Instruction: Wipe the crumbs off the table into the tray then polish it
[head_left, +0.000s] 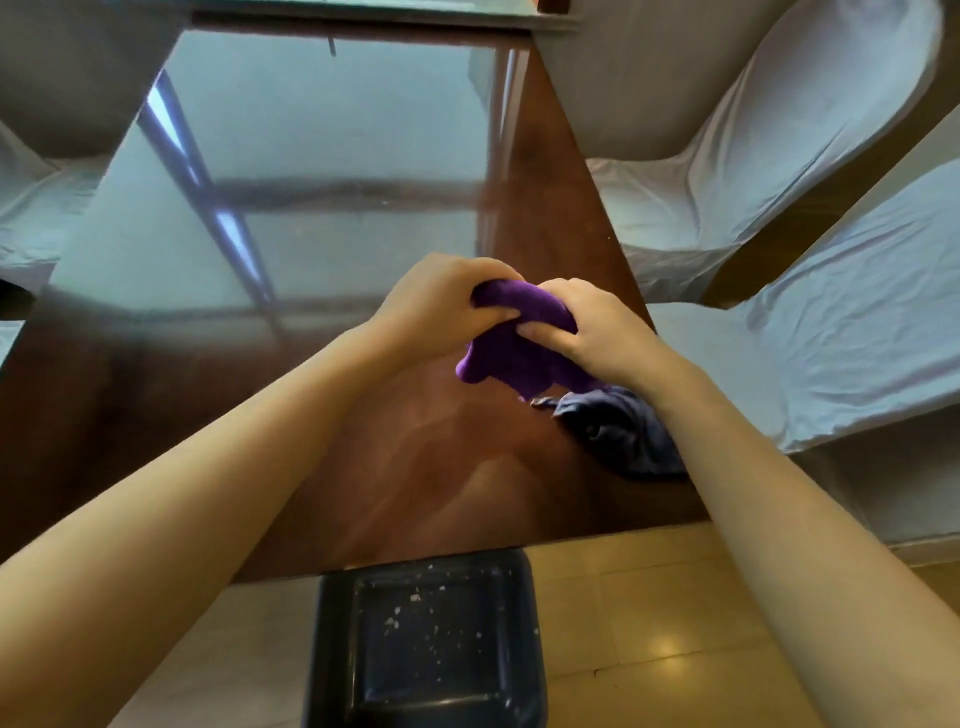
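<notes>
I hold a bunched purple cloth (511, 332) in both hands just right of the frame's center, above the table. My left hand (441, 306) curls closed over its upper left end, and my right hand (582, 327) clamps its right side, thumb pressed into the fabric. A loose end hangs down between them, clear of the surface as far as I can tell. The glossy dark wooden table (332, 218) fills the middle and left of the frame, mirroring a window. A crumpled dark blue cloth (618, 431) lies near its right edge, under my right wrist. At bottom center, beyond the table's near edge, a dark tray (332, 649) holds pale crumbs (415, 618) over a beige tiled floor (649, 613). White-covered chairs (779, 156) line the upper right.
</notes>
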